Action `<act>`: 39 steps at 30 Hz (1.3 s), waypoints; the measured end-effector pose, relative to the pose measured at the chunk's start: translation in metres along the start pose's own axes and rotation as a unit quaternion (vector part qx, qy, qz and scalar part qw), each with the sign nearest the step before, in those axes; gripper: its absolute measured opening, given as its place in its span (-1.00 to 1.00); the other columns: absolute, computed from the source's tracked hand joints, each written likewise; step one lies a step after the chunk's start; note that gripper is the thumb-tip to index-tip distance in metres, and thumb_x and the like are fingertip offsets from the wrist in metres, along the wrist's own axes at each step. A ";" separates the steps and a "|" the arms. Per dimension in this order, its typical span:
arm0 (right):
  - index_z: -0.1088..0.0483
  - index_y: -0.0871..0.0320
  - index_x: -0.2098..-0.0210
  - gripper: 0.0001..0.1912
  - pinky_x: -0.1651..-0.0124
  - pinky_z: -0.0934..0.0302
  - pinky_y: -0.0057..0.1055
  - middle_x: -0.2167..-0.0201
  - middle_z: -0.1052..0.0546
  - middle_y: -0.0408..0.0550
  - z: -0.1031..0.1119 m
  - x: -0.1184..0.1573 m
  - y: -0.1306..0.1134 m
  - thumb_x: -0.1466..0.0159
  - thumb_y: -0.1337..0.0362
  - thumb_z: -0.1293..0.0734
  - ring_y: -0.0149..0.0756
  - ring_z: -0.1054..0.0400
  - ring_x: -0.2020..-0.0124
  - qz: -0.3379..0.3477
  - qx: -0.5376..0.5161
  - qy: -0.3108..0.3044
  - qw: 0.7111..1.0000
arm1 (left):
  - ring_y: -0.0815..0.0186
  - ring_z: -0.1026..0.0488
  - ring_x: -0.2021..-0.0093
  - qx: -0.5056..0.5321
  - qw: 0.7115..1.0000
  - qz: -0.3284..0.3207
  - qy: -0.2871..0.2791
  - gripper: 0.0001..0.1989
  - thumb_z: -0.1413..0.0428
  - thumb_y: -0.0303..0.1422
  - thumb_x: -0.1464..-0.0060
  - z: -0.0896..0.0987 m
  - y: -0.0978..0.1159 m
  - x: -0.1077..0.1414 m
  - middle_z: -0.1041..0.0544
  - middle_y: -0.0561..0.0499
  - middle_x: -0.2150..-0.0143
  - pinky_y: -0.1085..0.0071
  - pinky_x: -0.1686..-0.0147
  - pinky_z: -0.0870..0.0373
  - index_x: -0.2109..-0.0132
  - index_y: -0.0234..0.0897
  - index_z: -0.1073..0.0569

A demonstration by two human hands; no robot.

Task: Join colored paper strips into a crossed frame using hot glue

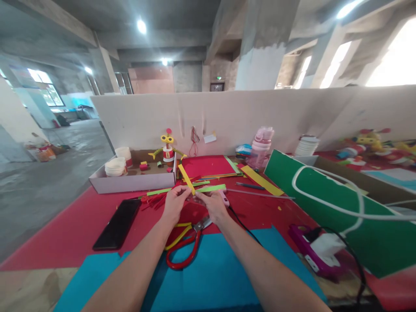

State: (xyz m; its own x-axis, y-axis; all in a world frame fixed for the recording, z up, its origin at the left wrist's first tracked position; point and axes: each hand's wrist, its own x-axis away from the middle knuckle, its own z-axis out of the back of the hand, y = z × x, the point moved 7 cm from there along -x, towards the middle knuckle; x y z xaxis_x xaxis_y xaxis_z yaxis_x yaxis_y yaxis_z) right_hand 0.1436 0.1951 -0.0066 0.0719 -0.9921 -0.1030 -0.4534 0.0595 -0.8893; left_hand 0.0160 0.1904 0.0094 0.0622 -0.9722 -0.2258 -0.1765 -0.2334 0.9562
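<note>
Both hands meet at the centre over the red table covering. My left hand [176,200] pinches the lower end of a yellow paper strip [186,177], which slants up to the left. My right hand [211,203] is closed at the same end, its fingertips touching the crossing of the yellow strip and a light green strip [212,188] that points right. Below the hands lie scissors [185,251] with red handles and another yellow-handled tool [178,238], partly on blue paper [214,273].
A black phone [117,224] lies left. Behind it stands a box [136,182] with paper cups [115,167] and a paper figure [168,149]. Stacked red paper [208,167] and a pink bottle [261,147] are further back. A purple power strip [316,255] with cables and a green board [325,208] stand right.
</note>
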 end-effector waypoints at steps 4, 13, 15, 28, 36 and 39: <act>-0.52 0.24 0.48 -0.70 0.27 -0.40 -0.29 0.58 -0.55 -0.06 0.001 -0.002 0.002 0.14 0.15 -0.50 -0.28 -0.45 0.51 0.002 0.008 -0.001 1.000 | 0.42 -0.33 0.48 0.009 1.000 0.017 -0.019 -0.75 -0.22 -0.21 0.11 -0.003 -0.001 0.001 -0.46 0.04 0.49 0.48 0.41 -0.27 0.36 -0.34 -0.50; -0.48 0.24 0.56 -0.75 0.26 -0.42 -0.28 0.63 -0.52 -0.09 0.022 -0.006 -0.011 0.14 0.21 -0.52 -0.31 -0.44 0.54 0.041 -0.028 0.085 0.995 | 0.41 -0.30 0.55 -0.121 0.990 -0.018 0.064 -0.73 -0.16 -0.18 0.05 0.019 0.007 -0.004 -0.39 0.07 0.62 0.49 0.50 -0.24 0.51 -0.31 -0.45; -0.47 0.23 0.56 -0.75 0.27 -0.42 -0.27 0.62 -0.53 -0.08 0.025 -0.007 -0.013 0.16 0.22 -0.53 -0.30 -0.44 0.54 0.047 -0.047 0.094 0.993 | 0.39 -0.33 0.52 -0.161 0.984 -0.048 0.060 -0.76 -0.17 -0.21 0.06 0.020 0.012 -0.005 -0.45 0.04 0.55 0.48 0.46 -0.27 0.50 -0.30 -0.48; -0.53 0.21 0.48 -0.72 0.28 -0.39 -0.30 0.54 -0.57 -0.07 -0.009 0.005 0.000 0.14 0.17 -0.51 -0.26 -0.45 0.51 -0.006 -0.007 -0.031 0.999 | 0.42 -0.34 0.51 0.001 1.000 0.014 -0.009 -0.72 -0.24 -0.16 0.14 -0.004 -0.005 0.003 -0.45 0.07 0.51 0.50 0.49 -0.28 0.42 -0.33 -0.49; -0.51 0.22 0.49 -0.73 0.30 -0.40 -0.28 0.58 -0.56 -0.07 -0.004 0.004 -0.002 0.14 0.19 -0.51 -0.25 -0.46 0.52 0.004 -0.032 0.009 0.999 | 0.38 -0.40 0.46 0.033 0.998 0.051 -0.016 -0.67 -0.25 -0.15 0.17 -0.006 -0.008 0.004 -0.50 0.04 0.45 0.48 0.49 -0.30 0.30 -0.30 -0.53; -0.51 0.23 0.49 -0.75 0.25 -0.39 -0.26 0.56 -0.57 -0.05 -0.001 0.003 -0.004 0.13 0.20 -0.50 -0.24 -0.48 0.50 0.024 -0.051 0.031 0.998 | 0.39 -0.40 0.44 0.005 0.998 0.050 -0.035 -0.67 -0.26 -0.16 0.17 -0.008 -0.009 0.003 -0.52 0.00 0.42 0.50 0.47 -0.31 0.29 -0.32 -0.52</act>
State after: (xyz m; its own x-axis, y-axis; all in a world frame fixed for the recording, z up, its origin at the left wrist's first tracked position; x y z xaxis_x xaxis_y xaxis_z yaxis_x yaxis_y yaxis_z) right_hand 0.1445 0.1921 -0.0031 -0.0065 -0.9934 -0.1143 -0.5440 0.0994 -0.8331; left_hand 0.0255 0.1893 0.0017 -0.0248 -0.9895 -0.1425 -0.1876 -0.1354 0.9729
